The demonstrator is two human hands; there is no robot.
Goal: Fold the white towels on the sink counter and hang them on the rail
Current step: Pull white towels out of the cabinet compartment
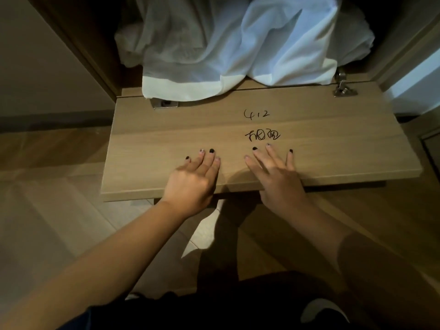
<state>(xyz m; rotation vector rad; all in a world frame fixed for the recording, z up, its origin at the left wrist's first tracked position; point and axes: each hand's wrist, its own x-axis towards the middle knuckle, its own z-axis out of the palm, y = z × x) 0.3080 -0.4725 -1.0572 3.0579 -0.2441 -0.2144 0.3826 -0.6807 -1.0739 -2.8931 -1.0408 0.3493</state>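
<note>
A heap of white cloth point(238, 44) fills a dark cabinet opening at the top of the head view and spills over its lower edge. Below it a wooden flap door point(309, 139) lies folded down flat, with black handwriting on it. My left hand point(192, 179) rests palm down on the flap near its front edge, fingers straight. My right hand point(276, 172) lies flat beside it, fingers spread. Neither hand touches the cloth. No sink counter or rail is in view.
Metal hinges point(342, 88) join the flap to the cabinet at the right and, partly under the cloth, at the left point(165, 103). Wooden cabinet sides point(78, 39) frame the opening. Pale floor point(47, 222) lies below, with my dark-clothed legs point(214, 306) at the bottom.
</note>
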